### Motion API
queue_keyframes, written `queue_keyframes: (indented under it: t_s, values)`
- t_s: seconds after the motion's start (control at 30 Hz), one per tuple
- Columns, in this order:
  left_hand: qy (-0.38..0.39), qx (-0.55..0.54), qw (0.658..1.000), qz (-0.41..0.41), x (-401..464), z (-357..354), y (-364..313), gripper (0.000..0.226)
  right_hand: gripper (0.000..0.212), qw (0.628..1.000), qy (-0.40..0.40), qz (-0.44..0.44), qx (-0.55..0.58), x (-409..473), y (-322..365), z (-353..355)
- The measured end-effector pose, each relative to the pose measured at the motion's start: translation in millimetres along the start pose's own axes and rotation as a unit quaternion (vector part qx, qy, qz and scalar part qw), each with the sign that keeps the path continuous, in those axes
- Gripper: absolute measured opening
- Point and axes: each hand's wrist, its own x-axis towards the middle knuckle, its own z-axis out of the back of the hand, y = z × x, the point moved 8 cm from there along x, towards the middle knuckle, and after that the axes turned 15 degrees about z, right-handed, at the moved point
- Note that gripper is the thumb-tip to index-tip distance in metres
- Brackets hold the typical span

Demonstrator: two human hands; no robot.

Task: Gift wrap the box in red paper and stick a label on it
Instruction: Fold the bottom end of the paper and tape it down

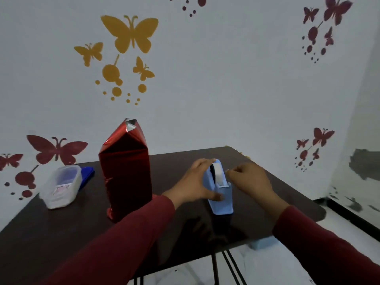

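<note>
Left hand (197,182) gripping the light-blue tape dispenser (220,194): fingers curling over the far top edge, thumb pressing the near left side. Dispenser standing upright on the dark table (51,233), white tape roll (218,171) showing at its top, just under the left fingertips.

Right hand (249,182) hovering just right of the dispenser, fingers curling inward, thumb and forefinger pinching together near the roll. Too blurred to tell whether tape is lying between them; nothing plainly held. Both arms wearing dark red sleeves (133,233).

Red-wrapped box (125,173) standing upright on the table, just left of the gripping hand and apart from it, not touching either hand. Foil paper covering the sides; top end gathering into an unsealed peak with silver underside showing. Bottom corner of paper sticking out at the near left foot.

Further left of the grip, well apart: clear plastic container (61,186) lying on the table, something pale pink inside, not readable. Blue object (88,173) sitting just behind it, touching or nearly so; cannot tell what it is.

Beyond the hands: white wall (216,79) carrying yellow butterfly decals (129,33) and red butterfly decals (57,149).
</note>
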Motion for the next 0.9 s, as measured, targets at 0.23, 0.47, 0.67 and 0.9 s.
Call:
queue_keyframes:
  t_s: [0.23,0.47,0.67,0.9]
  values:
    - [0.045,0.028,0.998,0.022,25,-25,13,0.125,0.022,0.907,0.161,-0.213,0.326,-7,-32,-61]
    - [0.035,0.040,0.998,0.021,27,-24,13,0.125,0.027,0.881,0.155,-0.222,0.388,9,-18,-61]
    - [0.038,0.049,0.998,0.020,26,-23,10,0.128,0.036,0.874,0.024,-0.198,0.444,4,-22,-60]
    - [0.042,0.076,0.996,0.012,23,-24,11,0.130,0.014,0.873,-0.068,-0.148,0.460,-19,-44,-73]
